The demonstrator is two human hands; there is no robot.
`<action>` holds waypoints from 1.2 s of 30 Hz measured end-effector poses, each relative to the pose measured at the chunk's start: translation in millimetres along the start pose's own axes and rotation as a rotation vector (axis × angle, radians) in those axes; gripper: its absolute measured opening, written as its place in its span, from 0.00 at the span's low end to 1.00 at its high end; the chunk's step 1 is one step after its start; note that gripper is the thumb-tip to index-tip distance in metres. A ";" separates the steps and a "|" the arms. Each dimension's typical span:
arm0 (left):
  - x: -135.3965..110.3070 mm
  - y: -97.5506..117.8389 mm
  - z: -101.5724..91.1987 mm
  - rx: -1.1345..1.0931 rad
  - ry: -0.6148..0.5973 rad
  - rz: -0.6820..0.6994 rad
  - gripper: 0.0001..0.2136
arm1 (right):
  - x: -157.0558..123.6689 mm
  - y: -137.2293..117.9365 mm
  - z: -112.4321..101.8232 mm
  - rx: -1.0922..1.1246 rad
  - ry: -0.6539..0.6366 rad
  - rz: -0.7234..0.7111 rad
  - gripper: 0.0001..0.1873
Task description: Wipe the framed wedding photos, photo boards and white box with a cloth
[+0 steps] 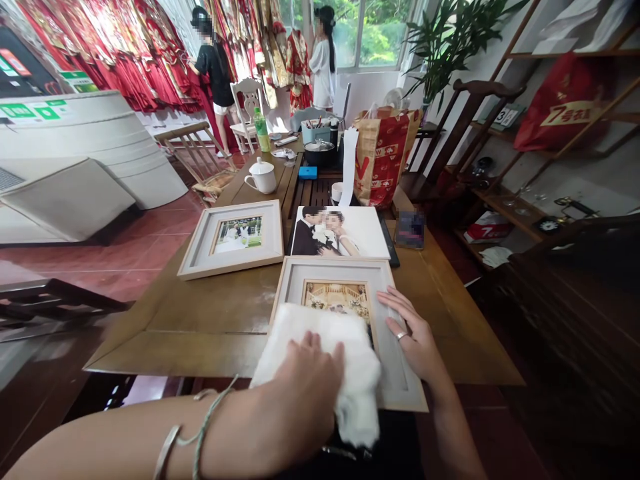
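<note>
My left hand is closed on a white cloth, bunching it against the glass of a pale wooden picture frame. The cloth covers the lower part of the framed photo. On the right border of that frame lies my right hand, its fingers stretched out over the edge and a ring on one of them. Its thumb is hidden. Just beyond, a second picture frame lies to the left, beside an unframed couple photo.
On the wooden table stand a lidded white cup, a green bottle, a red-and-tan paper bag and a phone. Chairs flank the table. Two people stand by hanging red garments at the back.
</note>
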State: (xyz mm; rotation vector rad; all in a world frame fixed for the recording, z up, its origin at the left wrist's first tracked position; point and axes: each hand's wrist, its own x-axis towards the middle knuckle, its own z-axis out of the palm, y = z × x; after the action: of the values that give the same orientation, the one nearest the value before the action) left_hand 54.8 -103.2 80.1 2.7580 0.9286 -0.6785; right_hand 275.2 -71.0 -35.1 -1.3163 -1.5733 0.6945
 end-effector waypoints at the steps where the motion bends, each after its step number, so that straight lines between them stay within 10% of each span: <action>1: 3.6 -6.7 5.3 0.043 0.049 -0.087 0.32 | -0.1 -0.3 -0.1 0.003 -0.001 0.004 0.18; 5: 32.4 -39.4 5.6 0.189 0.104 -0.373 0.32 | 0.1 -1.3 -0.6 0.011 -0.010 0.011 0.18; 11: 58.9 -59.2 -19.1 0.163 0.106 -0.452 0.38 | 0.9 -1.6 -0.3 0.023 -0.014 0.024 0.19; 20: -36.1 -27.4 -1.9 -0.083 -0.060 0.098 0.29 | 0.4 -3.2 0.1 0.017 0.000 0.004 0.18; 23: -48.6 -23.5 -9.5 -0.155 -0.102 0.010 0.29 | 0.4 -3.0 -0.1 0.013 -0.003 0.009 0.18; 26: -28.1 -24.6 -20.6 -0.135 -0.173 -0.253 0.32 | 0.5 -3.2 -0.8 0.010 -0.015 0.013 0.18; 30: 23.6 -39.9 -20.3 0.007 0.016 -0.513 0.37 | 0.6 -4.1 -1.2 0.013 -0.016 0.022 0.19; 36: 80.1 -49.0 -25.2 -0.014 0.176 -0.588 0.42 | 0.4 -2.1 -0.4 0.025 -0.010 0.025 0.18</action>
State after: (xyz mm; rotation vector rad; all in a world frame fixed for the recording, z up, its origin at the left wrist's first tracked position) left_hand 90.9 -14.1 65.2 2.5556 1.8050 -0.4947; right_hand 274.7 -71.2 -33.0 -1.3178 -1.5531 0.7350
